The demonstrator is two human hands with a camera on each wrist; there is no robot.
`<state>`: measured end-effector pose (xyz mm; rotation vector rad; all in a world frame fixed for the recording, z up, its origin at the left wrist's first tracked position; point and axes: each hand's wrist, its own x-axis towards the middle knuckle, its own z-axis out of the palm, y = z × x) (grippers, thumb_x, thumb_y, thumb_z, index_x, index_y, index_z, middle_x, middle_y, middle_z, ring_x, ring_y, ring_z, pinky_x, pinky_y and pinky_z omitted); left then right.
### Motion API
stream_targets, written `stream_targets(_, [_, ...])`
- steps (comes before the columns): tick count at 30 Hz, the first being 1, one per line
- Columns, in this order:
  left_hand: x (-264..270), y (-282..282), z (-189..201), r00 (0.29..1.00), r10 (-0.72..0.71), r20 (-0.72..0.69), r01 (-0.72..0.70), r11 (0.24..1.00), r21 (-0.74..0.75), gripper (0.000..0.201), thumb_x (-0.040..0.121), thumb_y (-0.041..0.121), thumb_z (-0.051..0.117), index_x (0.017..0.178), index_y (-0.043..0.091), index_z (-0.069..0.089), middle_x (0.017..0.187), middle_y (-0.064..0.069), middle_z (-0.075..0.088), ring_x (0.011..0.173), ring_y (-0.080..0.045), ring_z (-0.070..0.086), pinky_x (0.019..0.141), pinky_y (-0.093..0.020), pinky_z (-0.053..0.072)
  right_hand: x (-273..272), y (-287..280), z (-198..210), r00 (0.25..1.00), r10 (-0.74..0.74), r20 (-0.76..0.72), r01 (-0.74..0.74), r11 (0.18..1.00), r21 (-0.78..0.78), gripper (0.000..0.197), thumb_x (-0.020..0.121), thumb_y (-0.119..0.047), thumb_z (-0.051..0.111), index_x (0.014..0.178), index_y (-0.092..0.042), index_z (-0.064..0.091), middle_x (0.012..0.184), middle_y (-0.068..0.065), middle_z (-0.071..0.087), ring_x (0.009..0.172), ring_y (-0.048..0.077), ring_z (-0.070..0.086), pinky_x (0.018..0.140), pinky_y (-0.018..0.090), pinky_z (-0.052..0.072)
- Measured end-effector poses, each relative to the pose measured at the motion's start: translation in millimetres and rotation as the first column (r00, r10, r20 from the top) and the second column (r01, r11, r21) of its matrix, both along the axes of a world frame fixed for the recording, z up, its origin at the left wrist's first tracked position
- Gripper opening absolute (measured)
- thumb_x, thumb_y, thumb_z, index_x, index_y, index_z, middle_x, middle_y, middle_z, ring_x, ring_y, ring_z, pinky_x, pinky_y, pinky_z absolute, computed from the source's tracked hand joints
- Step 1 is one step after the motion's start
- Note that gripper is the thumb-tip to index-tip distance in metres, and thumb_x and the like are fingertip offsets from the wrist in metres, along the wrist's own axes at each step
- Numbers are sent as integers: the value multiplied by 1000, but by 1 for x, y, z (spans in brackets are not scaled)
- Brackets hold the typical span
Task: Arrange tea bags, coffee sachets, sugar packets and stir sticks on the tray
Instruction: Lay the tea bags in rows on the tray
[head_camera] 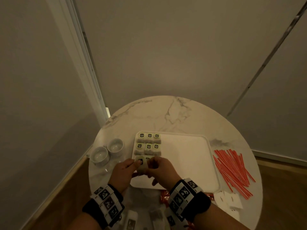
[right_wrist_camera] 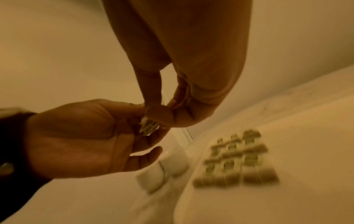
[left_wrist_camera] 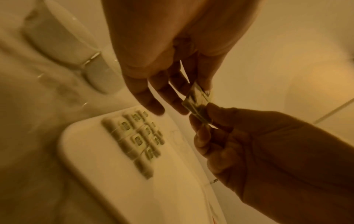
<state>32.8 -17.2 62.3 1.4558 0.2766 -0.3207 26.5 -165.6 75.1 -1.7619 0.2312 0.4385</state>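
A white tray point(head_camera: 186, 156) lies on the round marble table point(head_camera: 166, 113). Rows of tea bags point(head_camera: 149, 143) with green tags fill its far-left part; they show blurred in the wrist views point(left_wrist_camera: 136, 136) point(right_wrist_camera: 235, 159). Over the tray's near-left corner both hands hold one tea bag point(head_camera: 142, 165) point(left_wrist_camera: 197, 103) point(right_wrist_camera: 148, 130). My left hand point(head_camera: 134, 163) point(left_wrist_camera: 191, 94) point(right_wrist_camera: 141, 121) pinches it from the left. My right hand point(head_camera: 152, 163) point(left_wrist_camera: 203, 118) point(right_wrist_camera: 161, 115) pinches it between thumb and forefinger from the right.
Red stir sticks point(head_camera: 232, 168) lie fanned to the right of the tray. White sugar packets point(head_camera: 230, 200) sit at the near right, and red coffee sachets point(head_camera: 164, 196) behind my right wrist. Two white cups point(head_camera: 106, 150) stand left of the tray. Loose tea bags point(head_camera: 131, 219) lie at the near edge.
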Motion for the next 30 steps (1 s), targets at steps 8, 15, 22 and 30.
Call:
stream_targets(8, [8, 17, -52, 999, -6, -52, 17, 977, 212, 17, 84, 10, 68, 72, 18, 77, 77, -9, 74, 79, -23, 69, 79, -42, 54, 1, 23, -49, 971, -69, -230, 64, 997, -31, 20, 71, -14, 81, 84, -5, 69, 78, 7, 66, 65, 13, 61, 52, 25, 52])
stream_targets(15, [27, 26, -71, 984, -149, -98, 174, 920, 351, 18, 81, 8, 71, 70, 22, 72, 65, 7, 70, 65, -1, 63, 64, -14, 47, 18, 26, -71, 948, 10, -320, -99, 960, -263, 6, 80, -17, 73, 76, -14, 72, 70, -2, 62, 65, 14, 59, 72, 33, 57])
stream_targets(22, [35, 33, -85, 961, -264, -85, 270, 816, 511, 25, 85, 6, 67, 110, 6, 69, 93, 0, 70, 80, 0, 61, 76, -11, 49, 28, 36, -87, 953, -44, -300, -104, 883, -459, 28, 85, -25, 68, 105, -6, 71, 100, 8, 68, 87, 15, 59, 86, 28, 53])
stream_targets(30, [38, 31, -87, 955, -285, -80, 264, 697, 666, 23, 84, 10, 68, 106, 6, 70, 96, -3, 64, 84, -10, 57, 75, -16, 40, 34, 39, -94, 941, -14, -338, -158, 866, -474, 20, 85, -23, 69, 100, -11, 65, 112, 7, 67, 105, 20, 63, 93, 31, 53])
